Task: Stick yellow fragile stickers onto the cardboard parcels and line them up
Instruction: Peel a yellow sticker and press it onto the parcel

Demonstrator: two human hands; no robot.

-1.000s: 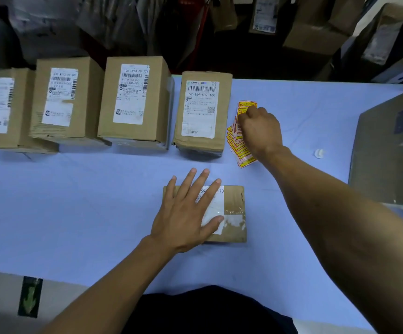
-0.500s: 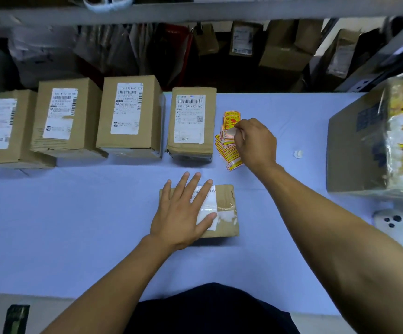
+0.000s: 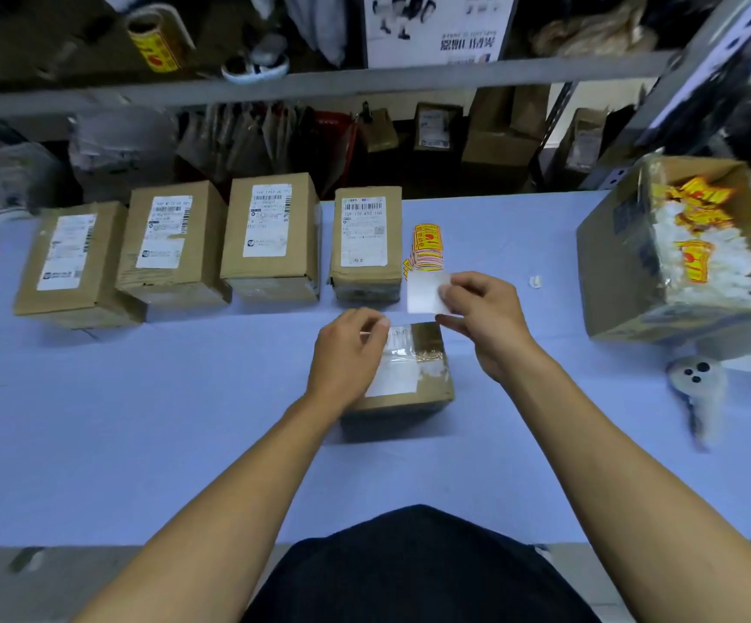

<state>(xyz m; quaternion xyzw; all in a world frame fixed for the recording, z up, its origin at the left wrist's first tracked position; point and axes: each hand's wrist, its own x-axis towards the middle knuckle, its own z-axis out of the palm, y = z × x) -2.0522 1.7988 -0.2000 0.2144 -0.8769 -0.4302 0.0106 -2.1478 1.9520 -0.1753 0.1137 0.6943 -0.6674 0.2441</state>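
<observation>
Two hands: right grip (image 3: 483,323) pinches an upright, blank-side-facing sticker (image 3: 427,292); left grip (image 3: 349,353) curls over the parcel (image 3: 414,370).

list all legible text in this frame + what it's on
"159 159 602 160" (roughly; digits soft): shipping label on the fourth parcel in the row.
Third parcel: a number line and barcode, too blurred to read.
First parcel and second parcel: labels unreadable.
Front parcel: label partly covered by the left hand, unreadable.
Yellow sticker stack: red print, too small.
Shelf poster: characters upside down, unreadable.
</observation>
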